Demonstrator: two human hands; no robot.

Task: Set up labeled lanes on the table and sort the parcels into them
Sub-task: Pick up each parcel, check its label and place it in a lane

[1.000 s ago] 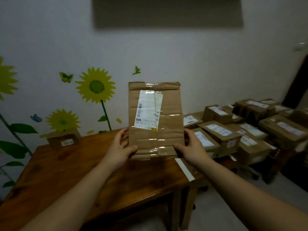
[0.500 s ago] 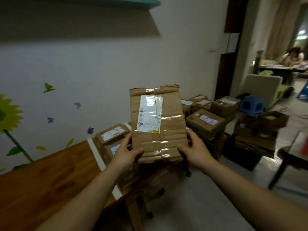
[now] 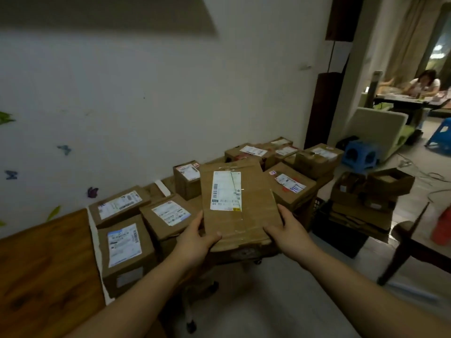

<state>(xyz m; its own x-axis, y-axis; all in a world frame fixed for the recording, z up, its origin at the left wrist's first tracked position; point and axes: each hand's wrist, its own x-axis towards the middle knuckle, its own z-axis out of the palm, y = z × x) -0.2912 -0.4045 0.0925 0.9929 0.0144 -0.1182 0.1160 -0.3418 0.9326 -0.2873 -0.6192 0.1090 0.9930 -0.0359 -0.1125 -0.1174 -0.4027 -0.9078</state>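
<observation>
The flat cardboard parcel (image 3: 240, 206) is gripped label-up at its near corners by curled fingers of the left hand (image 3: 195, 236) and right hand (image 3: 288, 234), both equally near, its long axis pointed away over the labelled boxes (image 3: 168, 213) beside the desk (image 3: 44, 264).

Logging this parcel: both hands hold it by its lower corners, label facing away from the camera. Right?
No. The head view shows the label facing the camera. The left hand and right hand do hold the parcel by its lower corners.

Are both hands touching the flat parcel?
Touching. The head view shows the left hand and right hand gripping the parcel by its near corners, thumbs on top.
</observation>
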